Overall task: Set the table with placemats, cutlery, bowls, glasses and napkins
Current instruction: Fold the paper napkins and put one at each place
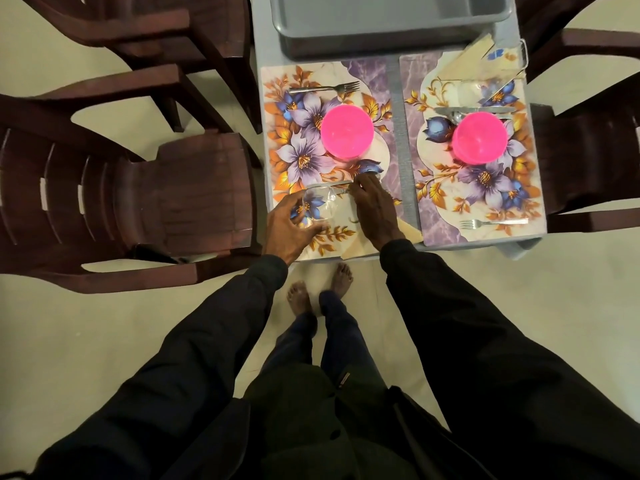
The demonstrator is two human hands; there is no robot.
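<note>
Two floral placemats lie side by side on the grey table: the left placemat (304,140) and the right placemat (485,181). Each carries a pink bowl, the left bowl (347,130) and the right bowl (479,136). A fork (325,88) lies at the left mat's far edge, another fork (491,222) at the right mat's near edge. My left hand (289,226) wraps around a clear glass (322,206) at the left mat's near edge. My right hand (375,207) rests beside it with fingertips on a knife (332,186). A beige napkin (410,232) peeks out under my right wrist.
A grey plastic tub (391,22) stands at the table's far end. A second glass (474,90), knife and folded napkin (474,60) sit at the right mat's far edge. Dark brown plastic chairs (138,188) flank both sides of the table. My bare feet are at the table's near edge.
</note>
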